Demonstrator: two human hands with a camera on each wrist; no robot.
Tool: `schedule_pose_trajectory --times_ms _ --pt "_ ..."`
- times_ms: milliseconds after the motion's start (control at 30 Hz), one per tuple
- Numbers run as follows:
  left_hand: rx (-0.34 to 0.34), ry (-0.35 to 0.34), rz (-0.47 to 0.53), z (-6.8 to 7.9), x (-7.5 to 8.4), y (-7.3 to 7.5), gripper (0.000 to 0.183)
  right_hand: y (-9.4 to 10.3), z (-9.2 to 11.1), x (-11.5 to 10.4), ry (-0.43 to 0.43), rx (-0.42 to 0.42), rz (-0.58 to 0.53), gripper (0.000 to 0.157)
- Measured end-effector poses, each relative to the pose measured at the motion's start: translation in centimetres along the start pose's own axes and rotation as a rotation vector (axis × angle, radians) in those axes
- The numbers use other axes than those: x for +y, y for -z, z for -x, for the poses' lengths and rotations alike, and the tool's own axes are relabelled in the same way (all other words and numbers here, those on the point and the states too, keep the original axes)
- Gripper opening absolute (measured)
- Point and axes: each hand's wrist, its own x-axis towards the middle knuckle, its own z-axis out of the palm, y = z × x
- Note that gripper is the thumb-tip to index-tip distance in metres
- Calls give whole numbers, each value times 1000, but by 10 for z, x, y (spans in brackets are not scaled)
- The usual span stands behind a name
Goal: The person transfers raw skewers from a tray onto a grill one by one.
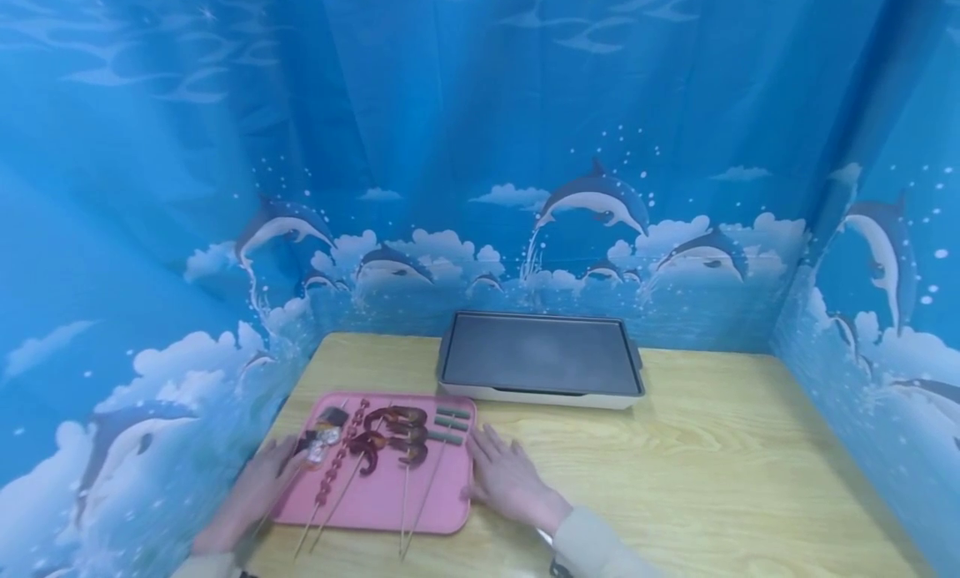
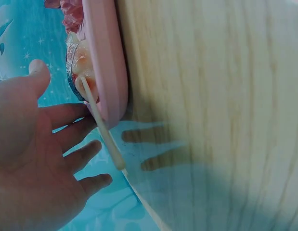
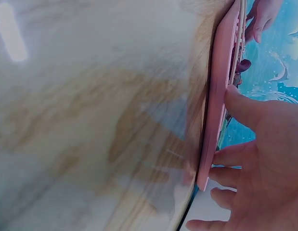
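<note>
A pink tray [image 1: 450, 505] lies on the table and holds several skewers. One carries small red pieces [image 1: 330, 478], two carry dark brown, curled, shrimp-like pieces [image 1: 411, 434], and another has green sticks [image 1: 452, 425] set crosswise. On the tray's left side, a skewer bears pale pieces with a silvery skin [image 2: 81, 67]. My left hand [image 1: 262, 482] is beside the tray's left edge, fingers extended, close to this skewer's bare end. At the right edge my right hand [image 1: 513, 482] touches the tray's side with thumb and fingertips [image 3: 225, 158]; its fingers are nearly straight.
A flat electric griddle [image 1: 540, 353] with a dark plate and pale base stands at the back of the wooden table [image 1: 720, 453], behind the tray. Blue curtains [image 1: 480, 144] printed with dolphins enclose the table at the back and sides. Some skewer ends overhang the tray's front edge.
</note>
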Motion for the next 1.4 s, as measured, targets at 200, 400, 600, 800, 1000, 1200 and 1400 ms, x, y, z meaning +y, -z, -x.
schedule_pose_trajectory --times_ms 200,400,600,800,1000,1200,1400 --pt "21 -26 -10 2 4 -2 74 3 3 2 -12 -10 19 83" --pt "32 -50 -24 1 6 -4 70 1 6 8 -11 2 16 83" --pt "5 -49 -4 2 11 -4 70 1 11 14 -13 3 9 84" --pt "32 -103 16 4 13 -9 63 0 17 22 -17 -7 33 83" --pt "67 -171 12 4 16 -14 53 2 25 30 -14 -8 20 82" --pt "93 -227 -44 5 21 -17 42 2 33 40 1 6 6 81" --pt "135 -294 -67 5 22 -25 41 5 44 51 -13 -9 -22 80"
